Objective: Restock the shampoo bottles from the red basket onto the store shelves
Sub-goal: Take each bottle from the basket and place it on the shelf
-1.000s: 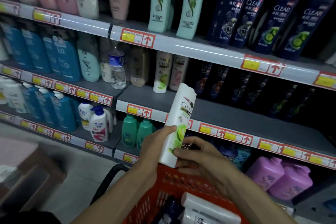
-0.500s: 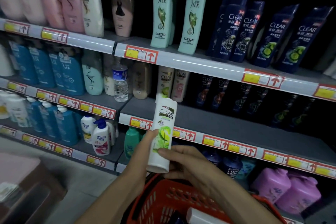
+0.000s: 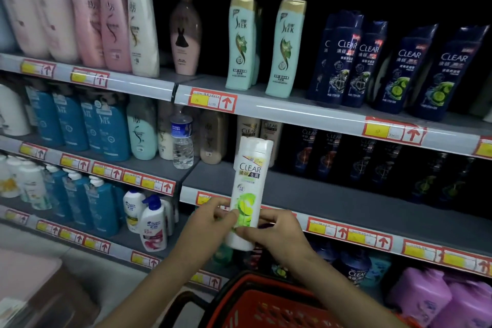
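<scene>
White Clear bottle (image 3: 249, 189) was raised upright, well above the red basket (image 3: 266, 301). It was held low by left hand (image 3: 210, 224) and right hand (image 3: 279, 231), fingers (image 3: 229, 217) curled round it. Placement on the shelf (image 3: 346, 194) above the basket was judged next.

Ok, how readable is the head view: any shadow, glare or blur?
Head view: dim overall; the held white CLEAR bottle is lit and legible; the dark bottles on the middle shelf nearly vanish in shadow; the pink bottles at the left edge look smeared; the shelf rail carries a glare streak.
</scene>
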Available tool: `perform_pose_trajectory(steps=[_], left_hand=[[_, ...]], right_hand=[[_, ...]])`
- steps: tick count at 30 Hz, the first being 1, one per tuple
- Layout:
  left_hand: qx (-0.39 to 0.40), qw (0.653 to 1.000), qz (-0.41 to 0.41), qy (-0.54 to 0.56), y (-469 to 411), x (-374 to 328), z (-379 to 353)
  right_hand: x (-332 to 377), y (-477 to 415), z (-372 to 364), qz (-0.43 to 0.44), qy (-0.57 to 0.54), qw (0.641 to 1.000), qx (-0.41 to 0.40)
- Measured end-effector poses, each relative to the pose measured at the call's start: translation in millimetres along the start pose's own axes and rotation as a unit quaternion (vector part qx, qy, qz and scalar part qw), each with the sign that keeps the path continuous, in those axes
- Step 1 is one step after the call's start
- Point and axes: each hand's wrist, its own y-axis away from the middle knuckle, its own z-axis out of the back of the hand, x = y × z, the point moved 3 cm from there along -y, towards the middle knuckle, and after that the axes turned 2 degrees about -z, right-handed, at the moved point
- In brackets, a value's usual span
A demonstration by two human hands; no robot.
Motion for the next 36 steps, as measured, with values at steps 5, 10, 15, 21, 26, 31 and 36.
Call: perform_pose_trajectory(steps=[5,10,15,21,26,31,36], left_hand=[[-0.086,0.988,-0.080,-0.097,-39,2,9],[-0.127,0.984,-0.104,-0.062,-78,6,13],[-0.152,0.983,-0.101,-0.018,-116,13,7],[-0.156,0.982,-0.092,0.048,-148,22,0],[-0.157,0.982,-0.074,0.074,-171,30,-5],[-0.126,0.987,-0.031,0.098,-180,46,-14],[-0.089,0.993,-0.023,0.069,-179,52,-20]], right_hand=[[-2,-53,-8,0.024,0.078,0.995,-0.056],[4,-102,-16,0.067,0.088,0.988,-0.104],[5,-140,-19,0.089,0.092,0.979,-0.159],[-2,-167,-25,0.119,0.083,0.970,-0.195],[-4,-186,-28,0.130,0.113,0.959,-0.223],[-22,-191,-32,0.112,0.151,0.953,-0.236],[-27,-188,-33,0.100,0.187,0.948,-0.238]])
